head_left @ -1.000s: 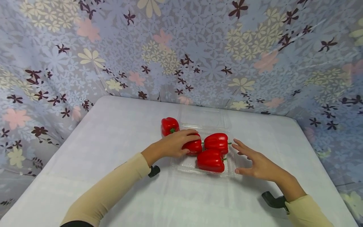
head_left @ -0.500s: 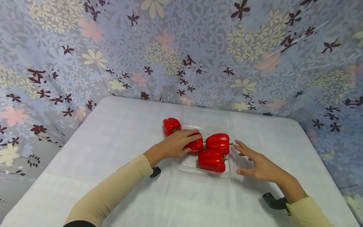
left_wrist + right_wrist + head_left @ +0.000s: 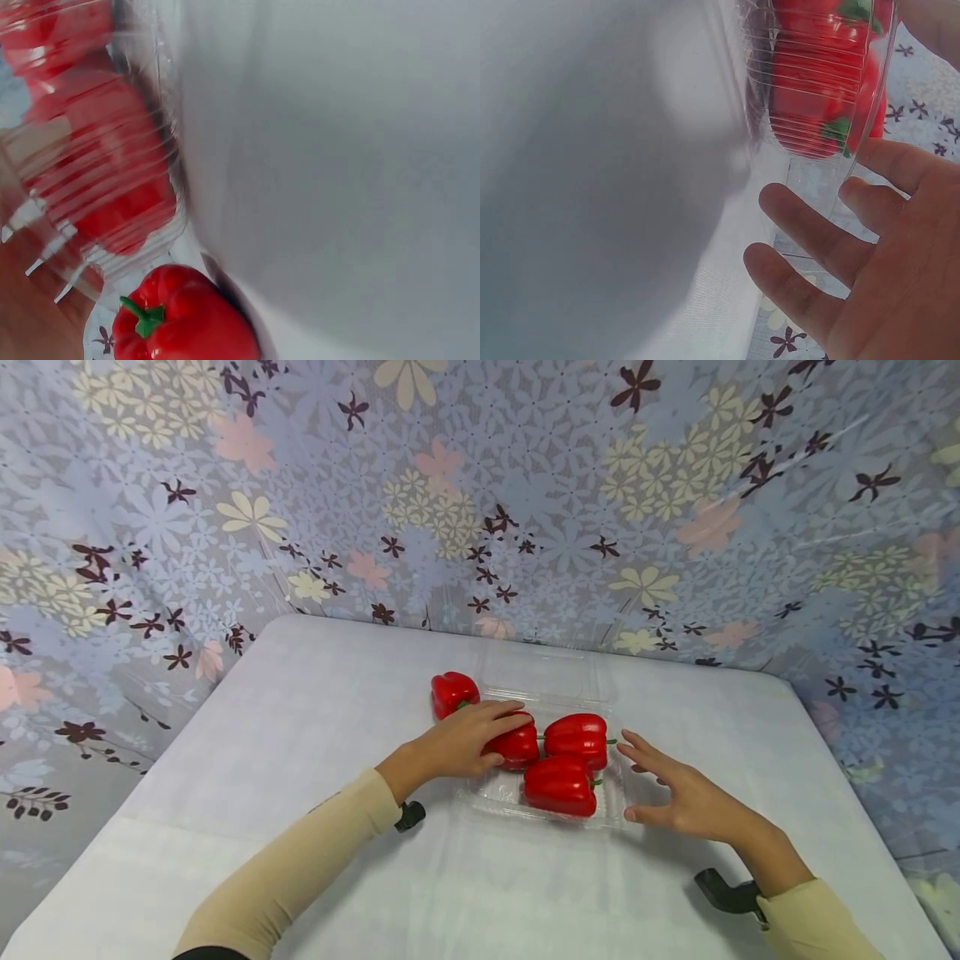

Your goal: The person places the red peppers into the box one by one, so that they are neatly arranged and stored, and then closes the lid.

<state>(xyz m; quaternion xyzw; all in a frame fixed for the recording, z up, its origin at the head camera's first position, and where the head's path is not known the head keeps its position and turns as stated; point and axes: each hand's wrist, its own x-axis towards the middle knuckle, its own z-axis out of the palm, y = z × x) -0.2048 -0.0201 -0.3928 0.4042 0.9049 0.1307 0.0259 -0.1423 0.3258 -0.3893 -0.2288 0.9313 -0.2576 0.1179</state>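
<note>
In the head view my left hand curls over a red bell pepper at the left of a clear plastic container, gripping it from above and partly hiding it. Two more red bell peppers lie in the container, a rear one and a front one, green stems to the right. My right hand holds nothing, its fingers spread beside the container's right side; whether a fingertip touches the plastic, I cannot tell. In the right wrist view the ribbed container wall stands just beyond those fingers.
Outside the container, at its back left corner, another red bell pepper sits on the white-covered table. The container's clear lid lies folded back behind it. A floral cloth hangs behind the table.
</note>
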